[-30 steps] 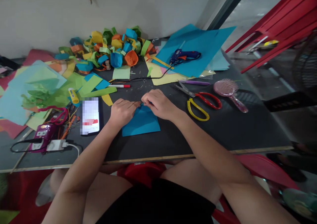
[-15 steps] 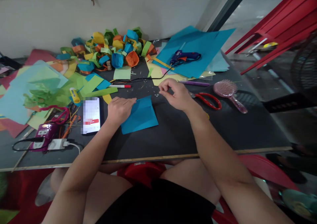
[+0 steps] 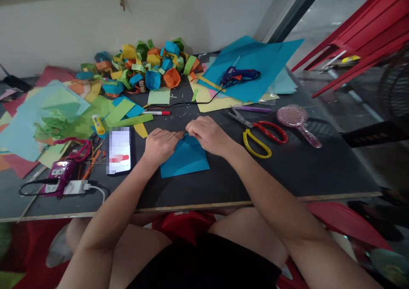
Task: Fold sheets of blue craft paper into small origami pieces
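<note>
A blue sheet of paper [image 3: 185, 160] lies on the dark table in front of me. My left hand [image 3: 161, 146] presses on its upper left part, fingers together and fingertips at the top edge. At that same edge my right hand [image 3: 208, 135] is closed, its thumb and fingers pinching the paper close to the left fingertips. The hands cover most of the top edge, so the fold there is hardly visible. Right of my right hand lie scissors [image 3: 271, 131] with one red and one yellow handle, blades spread.
Behind are a pile of small paper baskets [image 3: 153, 79] and a blue glue gun [image 3: 239, 75] on blue paper. A phone [image 3: 119, 150], a glue stick [image 3: 98, 124] and a purple device [image 3: 60, 176] with cords lie left. A pink hairbrush [image 3: 292, 116] lies right.
My right hand has moved left and down onto the paper's top edge, uncovering the scissors. My left hand has shifted slightly right along the paper.
</note>
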The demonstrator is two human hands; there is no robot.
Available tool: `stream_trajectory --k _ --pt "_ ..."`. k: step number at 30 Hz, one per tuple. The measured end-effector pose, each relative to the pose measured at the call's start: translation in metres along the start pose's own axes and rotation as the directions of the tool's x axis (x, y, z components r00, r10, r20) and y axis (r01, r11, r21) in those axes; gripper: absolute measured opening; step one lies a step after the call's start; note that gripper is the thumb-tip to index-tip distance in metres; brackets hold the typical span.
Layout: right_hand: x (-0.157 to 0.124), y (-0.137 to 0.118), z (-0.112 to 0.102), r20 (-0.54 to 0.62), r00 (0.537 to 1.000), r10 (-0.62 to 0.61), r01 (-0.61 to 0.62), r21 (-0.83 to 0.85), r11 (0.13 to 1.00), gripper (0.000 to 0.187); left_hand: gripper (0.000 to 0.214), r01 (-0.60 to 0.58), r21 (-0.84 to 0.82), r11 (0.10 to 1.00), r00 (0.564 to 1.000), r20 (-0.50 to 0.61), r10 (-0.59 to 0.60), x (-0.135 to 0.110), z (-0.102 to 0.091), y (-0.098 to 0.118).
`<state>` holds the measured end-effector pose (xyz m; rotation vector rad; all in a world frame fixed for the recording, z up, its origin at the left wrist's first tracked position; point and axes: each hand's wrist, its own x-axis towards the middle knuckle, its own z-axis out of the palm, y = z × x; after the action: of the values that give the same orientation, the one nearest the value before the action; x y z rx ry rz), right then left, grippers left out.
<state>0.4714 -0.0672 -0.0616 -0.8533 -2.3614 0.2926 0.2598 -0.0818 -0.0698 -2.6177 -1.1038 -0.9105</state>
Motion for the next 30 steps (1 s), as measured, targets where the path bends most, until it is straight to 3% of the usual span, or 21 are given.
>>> stream_trajectory --k 3,6,10,12,16,18,21,25,28,30 --pt "-0.005 0.007 -0.012 -0.043 0.999 0.003 -0.007 -0.083 0.997 0.023 0.020 0.013 0.004 1.000 0.999 -0.041 -0.013 -0.001 -0.004 -0.004" --pt "-0.009 0.020 -0.023 -0.160 0.985 0.069 -0.087 -0.107 0.990 0.022 0.022 0.033 0.025 0.999 0.995 -0.094 -0.030 -0.002 -0.008 -0.010" --pt "-0.008 0.027 -0.021 -0.333 0.920 0.208 -0.196 0.072 0.978 0.010 0.021 0.082 0.052 0.995 0.987 -0.145 -0.074 -0.003 -0.008 -0.013" --pt "-0.006 0.021 -0.011 -0.294 0.909 0.295 -0.244 0.196 0.950 0.009 0.022 0.111 0.062 0.992 0.988 -0.118 -0.103 -0.004 -0.005 -0.011" --pt "-0.003 0.005 0.009 -0.036 0.900 0.434 -0.409 0.271 0.871 0.041 0.026 0.171 0.045 0.984 0.983 -0.070 -0.168 -0.005 0.000 -0.007" --pt "-0.002 0.004 0.014 0.033 0.870 0.492 -0.480 0.283 0.830 0.035 0.029 0.228 0.022 0.973 0.971 -0.086 -0.225 -0.004 0.001 -0.006" --pt "-0.002 0.010 0.017 0.068 0.828 0.557 -0.549 0.300 0.780 0.017 0.033 0.240 0.036 0.970 0.967 -0.094 -0.236 0.000 -0.002 -0.005" --pt "0.000 0.014 0.015 -0.003 0.779 0.627 -0.607 0.249 0.755 0.042 0.051 0.116 0.090 0.989 0.986 0.110 -0.126 0.004 -0.005 -0.003" --pt "0.003 0.009 0.013 0.011 0.810 0.587 -0.567 0.274 0.777 0.048 0.075 0.081 0.072 0.994 0.963 0.251 -0.097 0.002 -0.002 -0.004" --pt "0.004 0.006 0.013 0.081 0.847 0.525 -0.516 0.360 0.777 0.051 0.093 0.098 0.060 0.993 0.952 0.284 -0.111 0.000 0.002 -0.006"
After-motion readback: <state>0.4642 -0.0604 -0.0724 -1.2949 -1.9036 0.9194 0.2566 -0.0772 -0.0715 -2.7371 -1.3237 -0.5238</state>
